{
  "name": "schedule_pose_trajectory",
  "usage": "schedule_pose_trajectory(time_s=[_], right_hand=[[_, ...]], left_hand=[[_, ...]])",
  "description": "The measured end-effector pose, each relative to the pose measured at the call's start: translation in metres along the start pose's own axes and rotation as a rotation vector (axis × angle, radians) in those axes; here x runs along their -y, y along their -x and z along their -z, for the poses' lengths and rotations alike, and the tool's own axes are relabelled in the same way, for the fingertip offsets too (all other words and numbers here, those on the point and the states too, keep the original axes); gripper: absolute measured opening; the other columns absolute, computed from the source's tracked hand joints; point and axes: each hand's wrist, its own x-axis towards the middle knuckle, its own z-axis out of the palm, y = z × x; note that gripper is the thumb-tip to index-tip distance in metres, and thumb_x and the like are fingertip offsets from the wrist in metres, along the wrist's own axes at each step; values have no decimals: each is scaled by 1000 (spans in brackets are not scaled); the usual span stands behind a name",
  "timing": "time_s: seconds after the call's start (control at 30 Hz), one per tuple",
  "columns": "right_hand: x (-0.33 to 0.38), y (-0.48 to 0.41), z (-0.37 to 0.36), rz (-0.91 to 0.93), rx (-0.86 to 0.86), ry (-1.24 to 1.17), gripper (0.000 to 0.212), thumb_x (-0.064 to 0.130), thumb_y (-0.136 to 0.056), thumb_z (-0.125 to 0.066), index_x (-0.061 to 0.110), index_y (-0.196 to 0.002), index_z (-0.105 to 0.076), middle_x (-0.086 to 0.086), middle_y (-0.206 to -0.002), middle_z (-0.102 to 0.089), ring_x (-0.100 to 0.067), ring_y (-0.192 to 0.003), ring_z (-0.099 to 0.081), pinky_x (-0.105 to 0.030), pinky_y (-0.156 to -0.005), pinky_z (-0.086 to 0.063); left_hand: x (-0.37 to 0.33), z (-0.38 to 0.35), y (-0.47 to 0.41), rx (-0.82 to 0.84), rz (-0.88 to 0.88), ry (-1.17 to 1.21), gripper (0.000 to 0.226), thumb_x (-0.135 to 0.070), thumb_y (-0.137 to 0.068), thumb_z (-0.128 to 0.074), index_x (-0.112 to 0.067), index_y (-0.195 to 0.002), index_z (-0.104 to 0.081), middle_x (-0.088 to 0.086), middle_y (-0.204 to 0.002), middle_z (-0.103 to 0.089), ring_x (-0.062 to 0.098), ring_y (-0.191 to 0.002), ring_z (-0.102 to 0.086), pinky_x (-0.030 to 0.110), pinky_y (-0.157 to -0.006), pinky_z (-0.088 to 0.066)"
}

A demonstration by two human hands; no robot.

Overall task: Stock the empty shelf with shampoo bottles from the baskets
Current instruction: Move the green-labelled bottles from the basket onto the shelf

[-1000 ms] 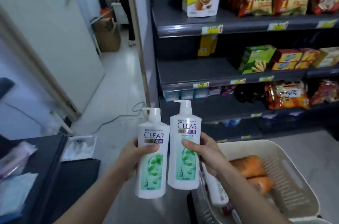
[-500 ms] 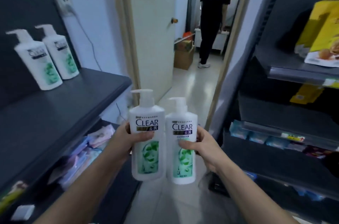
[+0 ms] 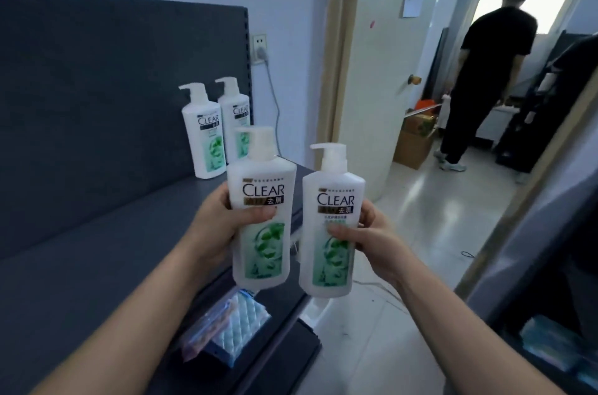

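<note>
On our left, the dark shelf [image 3: 97, 249] now fills the view; a second ago we faced the basket and snack racks. At its far end two bottles [image 3: 204, 132] stand upright against the back panel. Our left hand [image 3: 216, 226] grips one shampoo bottle [image 3: 262, 210] by its waist, near the shelf's right end. Our right hand [image 3: 369, 236] grips a second bottle [image 3: 331, 223] just beside it. The turn looks done, so setting both down by the pair likely comes next. A person [image 3: 485, 81] stands in the doorway beyond.
</note>
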Motion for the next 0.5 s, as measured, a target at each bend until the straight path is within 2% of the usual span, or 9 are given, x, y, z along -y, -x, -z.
schedule_pose_trajectory(time_s=[0.07,0.17,0.27,0.37,0.43,0.5], right_hand=[[5,-23,-6,4,44,8,66,9,-55,-87,5,-116,-61,-15,-109,-73,-32,-99,-71,-42,-81,-59],[12,-57,-11,15,94,31,65,4,-57,-86,5,-116,-60,-11,-105,-74,-31,-98,-71,-43,-79,-59],[18,-94,-10,12,146,45,57,11,-55,-81,11,-110,-63,-6,-101,-76,-26,-94,-73,-41,-74,-59],[24,-131,-7,27,203,63,58,13,-55,-82,11,-110,-62,-6,-101,-76,-28,-95,-73,-47,-79,-59],[28,-157,-4,30,252,47,57,9,-58,-81,8,-112,-62,-5,-98,-77,-24,-93,-74,-41,-77,-60],[32,-182,-2,32,311,42,52,0,-63,-80,7,-111,-61,0,-91,-77,-16,-85,-74,-28,-67,-59]], left_hand=[[-3,11,-12,-52,-18,7,47,2,-52,-78,-7,-96,-64,9,-88,-76,23,-77,-73,31,-62,-58],[-4,22,-30,-140,-29,17,61,2,-43,-88,-9,-99,-64,10,-92,-76,23,-81,-73,33,-65,-59],[-4,26,-48,-242,-42,21,52,0,-49,-80,-11,-97,-64,10,-93,-76,24,-82,-73,36,-68,-60],[-2,26,-68,-319,-57,4,55,2,-46,-86,-11,-96,-64,9,-91,-76,22,-79,-73,34,-64,-59],[-2,25,-81,-382,-69,5,54,-3,-46,-85,-11,-95,-64,7,-89,-76,20,-77,-73,31,-61,-58],[-1,23,-94,-441,-93,6,56,-1,-43,-85,-11,-94,-64,6,-87,-76,19,-76,-73,30,-60,-58]])
